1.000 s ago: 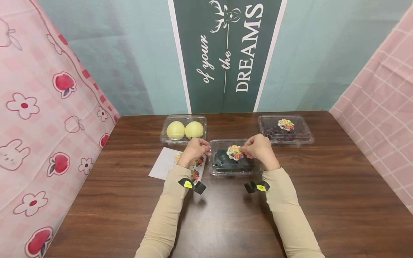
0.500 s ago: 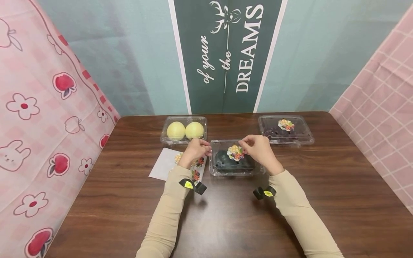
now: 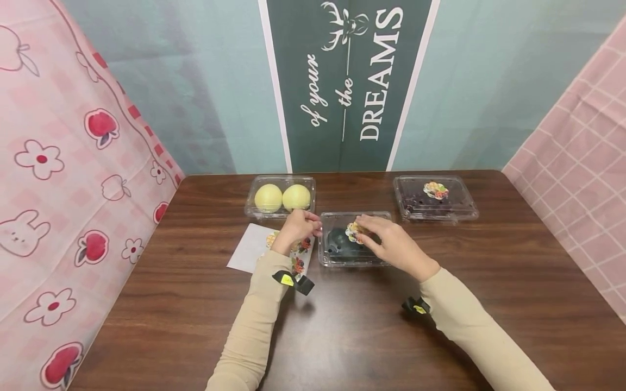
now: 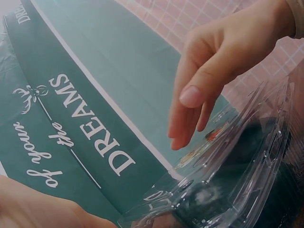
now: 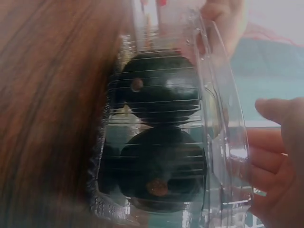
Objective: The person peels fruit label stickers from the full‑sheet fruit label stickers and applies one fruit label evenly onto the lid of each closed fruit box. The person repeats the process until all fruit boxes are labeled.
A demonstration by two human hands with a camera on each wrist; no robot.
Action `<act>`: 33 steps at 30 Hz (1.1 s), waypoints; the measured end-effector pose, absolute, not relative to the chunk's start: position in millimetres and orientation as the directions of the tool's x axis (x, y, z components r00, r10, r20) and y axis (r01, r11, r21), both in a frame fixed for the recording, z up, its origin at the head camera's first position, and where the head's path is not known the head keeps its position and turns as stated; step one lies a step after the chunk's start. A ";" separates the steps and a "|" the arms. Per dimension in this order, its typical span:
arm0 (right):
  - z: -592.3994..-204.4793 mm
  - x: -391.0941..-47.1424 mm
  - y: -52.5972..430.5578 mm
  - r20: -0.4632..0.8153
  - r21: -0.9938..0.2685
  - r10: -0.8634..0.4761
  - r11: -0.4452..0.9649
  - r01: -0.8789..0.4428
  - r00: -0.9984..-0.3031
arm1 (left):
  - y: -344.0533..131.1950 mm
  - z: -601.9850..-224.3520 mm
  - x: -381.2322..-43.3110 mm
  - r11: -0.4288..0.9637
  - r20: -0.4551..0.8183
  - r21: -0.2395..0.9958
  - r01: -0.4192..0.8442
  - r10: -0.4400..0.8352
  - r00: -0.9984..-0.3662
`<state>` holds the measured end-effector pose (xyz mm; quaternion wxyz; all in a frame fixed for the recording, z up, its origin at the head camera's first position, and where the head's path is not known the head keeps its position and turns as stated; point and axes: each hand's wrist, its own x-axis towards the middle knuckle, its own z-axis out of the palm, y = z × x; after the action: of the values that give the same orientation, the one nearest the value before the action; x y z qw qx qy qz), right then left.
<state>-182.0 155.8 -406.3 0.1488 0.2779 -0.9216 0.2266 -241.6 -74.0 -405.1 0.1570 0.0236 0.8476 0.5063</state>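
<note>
A lidded clear plastic fruit box (image 3: 332, 259) stands in the middle of the table. Inside, two dark green round fruits (image 5: 159, 90) each show a brown stem spot. A scalloped, fruit-printed sticker (image 3: 353, 233) lies on the lid, partly covered by my right hand (image 3: 391, 244). Those right fingers are extended, low over the sticker, with the thumb apart from them, as the left wrist view also shows. My left hand (image 3: 297, 231) grips the box at its left edge with thumb and fingers. Under the left wrist, a white sheet (image 3: 246, 247) carries more printed stickers (image 3: 299, 265).
Behind on the left is a clear box (image 3: 249, 209) with two pale yellow round fruits (image 3: 268, 197). Back right, another clear box (image 3: 459, 198) of dark purple fruit bears a similar sticker (image 3: 436, 190). A fabric backdrop (image 3: 205, 108) stands behind the table (image 3: 342, 336).
The right hand has let go of the sticker's edge and swung over it with fingers extended, its forearm shifting right. The left hand stays at the box's left edge.
</note>
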 end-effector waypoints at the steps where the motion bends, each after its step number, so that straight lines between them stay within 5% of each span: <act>1: -406.8 -180.5 155.5 0.380 -0.325 -0.461 0.745 -0.582 -0.802 | -74.1 -405.7 -241.3 0.491 -0.244 0.863 -0.118 0.201 -0.949; 8: -411.2 -174.7 151.7 0.307 -0.286 -0.540 0.733 -0.618 -0.783 | -74.9 -408.8 -240.6 0.491 -0.246 0.863 -0.117 0.207 -0.947; 33: -413.2 -172.2 165.2 0.384 -0.211 -0.488 0.780 -0.590 -0.783 | -72.6 -404.0 -241.9 0.512 -0.248 0.851 -0.118 0.195 -0.949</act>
<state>-172.2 165.2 -413.2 0.1562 0.2897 -0.9303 0.1619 -241.9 -72.6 -404.0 0.1583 0.0226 0.8549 0.4936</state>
